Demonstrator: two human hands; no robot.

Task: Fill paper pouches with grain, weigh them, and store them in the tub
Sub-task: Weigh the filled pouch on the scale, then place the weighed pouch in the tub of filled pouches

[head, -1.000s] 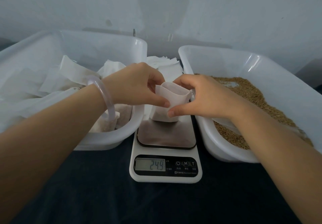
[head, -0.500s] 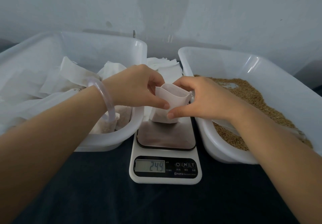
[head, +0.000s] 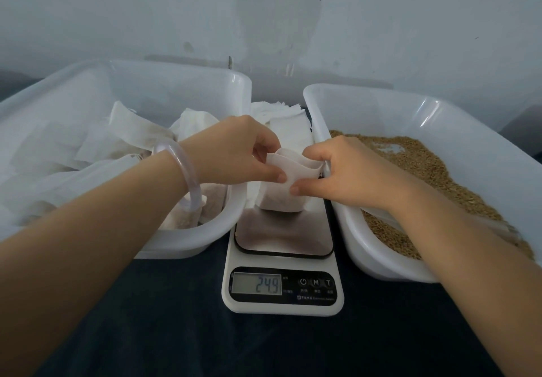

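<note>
Paper pouch (head: 283, 192) stands upright on the steel plate of the scale (head: 283, 303), toward the plate's 12 o'clock edge, with its mouth open. Both hands are at its top rim. The left hand (head: 234, 153) pinches the rim on the pouch's 9 o'clock side between thumb and forefinger, the other fingers curled in above. The right hand (head: 346, 171) pinches the 3 o'clock side in the same way, its thumb lying across the near face of the paper. A pale, translucent bangle (head: 190, 177) sits on the left wrist.

The display (head: 256, 284) at the scale's 6 o'clock end reads 24.9 (the small print beside the buttons is too fine to read).

At 9 o'clock from the scale, a white plastic tub (head: 187, 241) holds a loose heap of filled pouches (head: 117, 142). At 3 o'clock, just beside the scale, a second white tub (head: 322, 107) holds brown grain (head: 425, 165). At 12 o'clock, between the two tubs, lies a stack of flat empty pouches (head: 281, 112). Everything rests on a dark cloth (head: 176, 332), with a pale wall (head: 264, 10) behind.
</note>
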